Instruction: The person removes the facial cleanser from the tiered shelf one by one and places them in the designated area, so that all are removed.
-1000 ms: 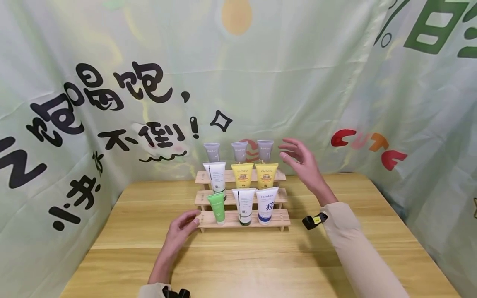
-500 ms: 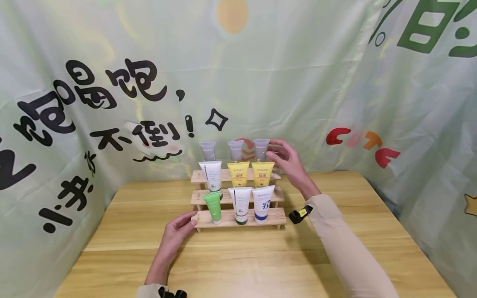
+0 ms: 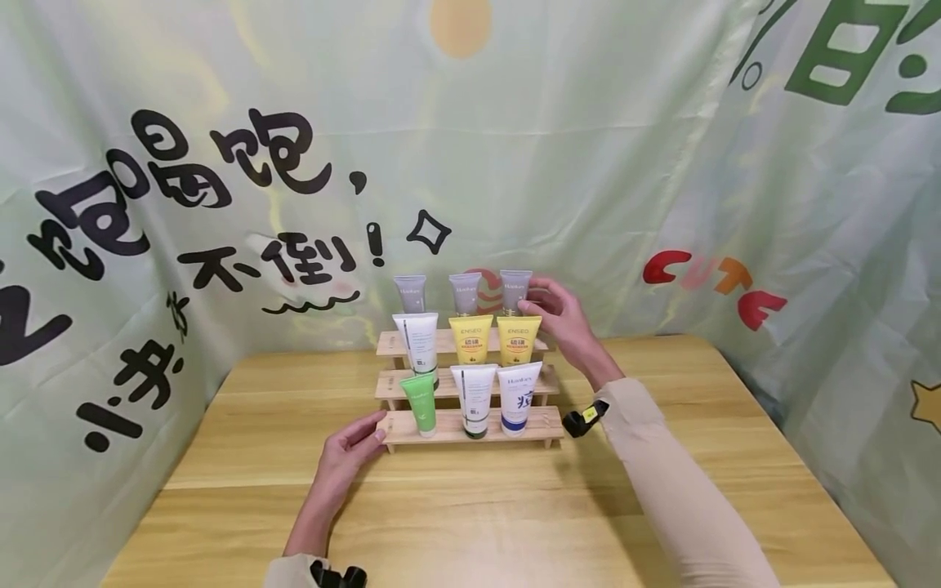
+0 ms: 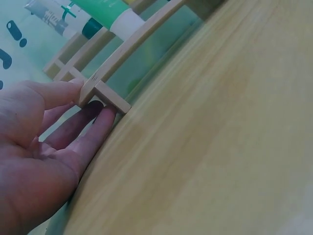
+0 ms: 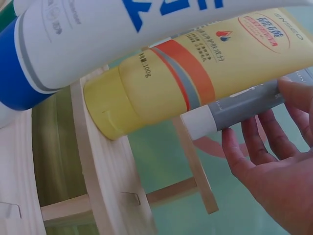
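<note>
A three-step wooden display stand [image 3: 450, 425] holds upright squeeze tubes in rows. My left hand [image 3: 345, 453] grips the left end of its lowest step; in the left wrist view the thumb lies at the step's end, fingers near the leg. At the back right, my right hand [image 3: 564, 320] pinches a grey tube [image 5: 239, 110] between thumb and fingers, its white cap at the top step's edge. Two more grey tubes stand left of it. The middle step carries a white tube [image 3: 417, 341] and two yellow tubes [image 3: 519, 341]. In front are a green tube [image 3: 420, 402], a white tube [image 3: 474, 398] and a blue-capped white tube [image 3: 519, 398].
The stand sits on a wood-grain table [image 3: 470, 506]. Behind it and at both sides hangs a pale green printed cloth [image 3: 588, 163]. Black wrist cameras [image 3: 586, 418] are strapped to both wrists.
My right hand has moved left from beside the stand to the rightmost grey tube and taken hold of it. The left hand stays at the stand's lowest step.
</note>
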Tool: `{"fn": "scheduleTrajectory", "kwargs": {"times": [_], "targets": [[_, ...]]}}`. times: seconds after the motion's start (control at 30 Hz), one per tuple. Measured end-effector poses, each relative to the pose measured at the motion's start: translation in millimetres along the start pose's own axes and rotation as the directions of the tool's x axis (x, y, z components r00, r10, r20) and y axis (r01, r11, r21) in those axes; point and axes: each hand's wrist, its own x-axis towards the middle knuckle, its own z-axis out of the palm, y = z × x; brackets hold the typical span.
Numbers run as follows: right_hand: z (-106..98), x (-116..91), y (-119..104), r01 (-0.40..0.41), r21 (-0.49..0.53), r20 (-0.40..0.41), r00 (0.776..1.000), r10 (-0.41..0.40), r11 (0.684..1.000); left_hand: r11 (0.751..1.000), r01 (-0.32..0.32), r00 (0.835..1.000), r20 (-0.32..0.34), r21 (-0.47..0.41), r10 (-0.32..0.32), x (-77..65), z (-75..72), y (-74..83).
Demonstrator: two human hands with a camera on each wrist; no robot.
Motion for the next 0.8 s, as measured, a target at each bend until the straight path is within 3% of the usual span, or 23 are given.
{"fn": "scheduleTrajectory", "kwargs": {"times": [0.3,0.6,0.8], "targets": [[1.0,0.3,4.1,-0.001,-0.043,0.008,1.0,0.001,0.999,0.999,-0.019,1.0,-0.008,0.041,0.019,0.5,0.9,-1.2],[0.0,0.3,3.4,-0.001,-0.049,-0.009,1.0,0.0,0.999,1.0,0.001,1.0,-0.004,0.013,-0.001,0.3,-0.3,-0.3],[-1.7,-4.1,-1.5,0.042,-0.057,-0.001,0.999,-0.042,0.998,1.0,0.002,1.0,-0.006,0.008,-0.001,-1.0,-0.1,-1.0]]}}
